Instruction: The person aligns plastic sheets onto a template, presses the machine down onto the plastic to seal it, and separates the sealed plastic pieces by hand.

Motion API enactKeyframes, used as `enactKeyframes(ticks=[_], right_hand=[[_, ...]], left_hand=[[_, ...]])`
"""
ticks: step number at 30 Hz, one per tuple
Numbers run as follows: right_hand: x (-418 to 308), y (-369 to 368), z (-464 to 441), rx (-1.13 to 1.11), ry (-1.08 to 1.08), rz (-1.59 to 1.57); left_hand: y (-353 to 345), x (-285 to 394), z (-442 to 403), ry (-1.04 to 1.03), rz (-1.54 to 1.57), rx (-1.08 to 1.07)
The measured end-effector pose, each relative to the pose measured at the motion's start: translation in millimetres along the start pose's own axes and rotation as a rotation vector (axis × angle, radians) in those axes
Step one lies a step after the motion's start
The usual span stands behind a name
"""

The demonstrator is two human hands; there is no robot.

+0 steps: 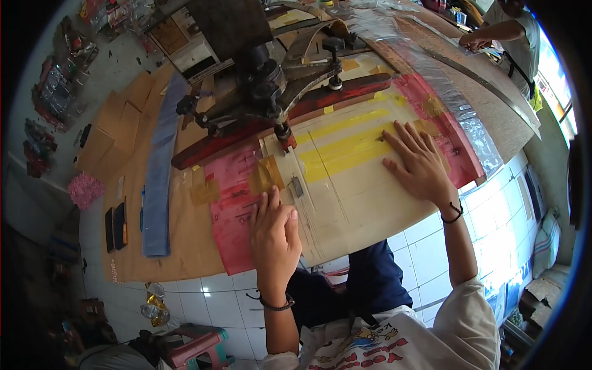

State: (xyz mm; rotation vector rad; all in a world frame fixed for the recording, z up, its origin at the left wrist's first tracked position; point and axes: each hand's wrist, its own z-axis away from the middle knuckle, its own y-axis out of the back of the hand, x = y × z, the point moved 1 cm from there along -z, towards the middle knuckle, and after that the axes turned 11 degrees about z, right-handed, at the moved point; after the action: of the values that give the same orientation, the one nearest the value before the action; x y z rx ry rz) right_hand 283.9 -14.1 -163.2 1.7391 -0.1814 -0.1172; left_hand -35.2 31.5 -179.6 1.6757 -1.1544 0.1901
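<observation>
Palm down, my right hand (416, 161) lies on the cream board (364, 203) with its fingers spread, beside strips of yellow tape (345, 153). My left hand (275, 240) rests at the left edge of that board, over the pink sheet (231, 228), fingers extended and nothing visible in them. Its fingertips are just below a piece of brown tape (266, 175). A small grey metal piece (298, 187) lies on the board to the right of that tape. Above both hands, a red bar (308, 108) crosses the board under a dark metal clamp frame (265, 86).
On the brown table covering (185, 246) lie a blue-grey strip (161, 185) and a dark phone-like object (119, 227). Another person (515, 43) stands at the upper right beside a long metal strip (475, 77). A pink and green stool (200, 348) is below left.
</observation>
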Motion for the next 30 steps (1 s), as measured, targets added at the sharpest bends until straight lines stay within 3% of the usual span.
enactKeyframes(ticks=[30], right_hand=[[-3, -5, 9, -0.014, -0.068, 0.005]], left_hand=[[3, -10, -7, -0.031, 0.021, -0.022]])
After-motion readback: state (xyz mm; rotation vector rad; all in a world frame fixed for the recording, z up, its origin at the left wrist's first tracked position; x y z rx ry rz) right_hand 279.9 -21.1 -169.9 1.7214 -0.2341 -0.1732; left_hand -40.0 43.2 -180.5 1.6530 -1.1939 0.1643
